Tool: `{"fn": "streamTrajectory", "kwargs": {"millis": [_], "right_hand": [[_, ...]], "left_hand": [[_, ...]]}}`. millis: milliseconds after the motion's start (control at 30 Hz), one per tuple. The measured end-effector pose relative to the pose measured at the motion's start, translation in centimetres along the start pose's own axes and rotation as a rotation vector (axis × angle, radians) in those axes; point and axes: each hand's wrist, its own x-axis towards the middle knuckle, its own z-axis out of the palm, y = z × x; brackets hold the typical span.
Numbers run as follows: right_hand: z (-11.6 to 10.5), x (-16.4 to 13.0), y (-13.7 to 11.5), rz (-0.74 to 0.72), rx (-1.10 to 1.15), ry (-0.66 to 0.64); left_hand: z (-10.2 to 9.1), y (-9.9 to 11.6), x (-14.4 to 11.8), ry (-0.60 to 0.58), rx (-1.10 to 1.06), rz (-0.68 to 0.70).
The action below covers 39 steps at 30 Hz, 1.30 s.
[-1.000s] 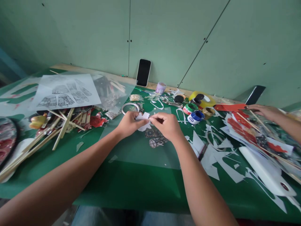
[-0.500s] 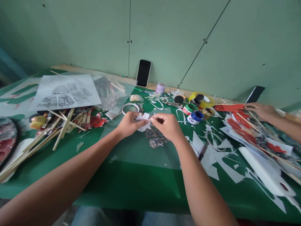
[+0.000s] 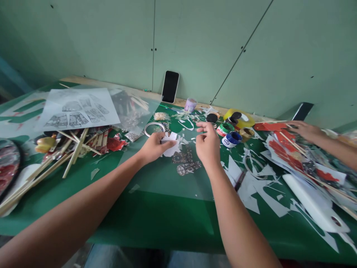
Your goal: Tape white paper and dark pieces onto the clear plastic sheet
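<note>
My left hand (image 3: 152,149) is closed on a small white paper cutout (image 3: 170,146), thumb on top, low over the middle of the table. Apart from it, my right hand (image 3: 208,144) is raised with its fingers spread and nothing visible in them. Between the hands and a little nearer to me lie dark patterned paper cutouts (image 3: 185,168) on a clear plastic sheet (image 3: 158,182). Small white scraps (image 3: 182,140) lie just right of the held paper.
Paint jars (image 3: 232,139) and yellow tape (image 3: 244,118) stand right of centre. White paper scraps (image 3: 267,193) and a white glue gun (image 3: 315,203) lie at right, near another person's hand (image 3: 304,130). Wooden sticks (image 3: 75,150) and a printed sheet (image 3: 80,109) are at left; a phone (image 3: 170,86) leans behind.
My right hand has let go of the white paper and moved right, its fingers opening. My left hand stays in place with the paper. The other person's hand has shifted slightly left.
</note>
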Motion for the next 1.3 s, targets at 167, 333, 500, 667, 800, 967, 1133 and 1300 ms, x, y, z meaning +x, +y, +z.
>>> {"fn": "streamTrajectory", "kwargs": {"millis": [167,333,500,667,800,967,1133,1300], "right_hand": [[0.8,-1.0,-1.6,-0.085,0.163,-0.28],[0.9,-1.2,-1.9,-0.037,0.172,-0.411],[0.6,-0.7,-1.4,-0.06,0.151,-0.459],[0.5,-0.7,-1.2,-0.021,0.158,-0.492],[0.5,-0.8,-1.2,-0.013,0.187,-0.468],[0.6,-0.9,-1.4,-0.02,0.174,-0.444],[0.8,-0.9,-1.2,-0.034,0.115,-0.462],[0.7,-1.0,-1.2,-0.113,0.103,-0.302]], "left_hand": [[-0.1,0.3,0.0,-0.045,0.089,0.055],[0.0,0.6,-0.1,-0.02,0.17,0.115],[0.0,0.6,-0.1,-0.049,0.09,0.072],[-0.1,0.2,0.0,-0.015,0.087,0.072],[-0.1,0.1,0.2,0.038,0.109,0.108],[0.0,0.4,0.1,0.018,0.174,0.16],[-0.1,0.4,0.1,0.016,0.162,0.157],[0.0,0.1,0.2,0.027,0.089,0.106]]}}
